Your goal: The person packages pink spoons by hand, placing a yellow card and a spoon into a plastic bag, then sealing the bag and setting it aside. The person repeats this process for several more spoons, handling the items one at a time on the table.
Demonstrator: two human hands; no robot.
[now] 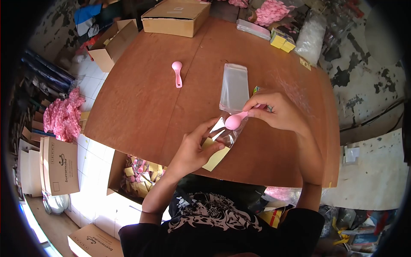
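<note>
My right hand (pixel 280 112) pinches a pink spoon (pixel 233 122) by its handle, the rounded bowl pointing left. Right at that bowl is a clear plastic bag (pixel 232 138), gripped between the thumb and fingers of my left hand (pixel 193 150). A pale yellow card (pixel 216 159) shows at the bag's near end, under my left thumb. Just beyond both hands lies a stack of clear plastic bags (pixel 235 85). Farther left, a second pink spoon (pixel 177 74) rests alone on the brown table (pixel 141 107).
A cardboard box (pixel 173 20) stands on the table's far edge. Yellow card stacks (pixel 282 40) sit at the far right beside a plastic roll (pixel 311 34). Below the near left edge, an open carton (pixel 116 171) holds packed pink and yellow items. Another person (pixel 87 19) is at the far left.
</note>
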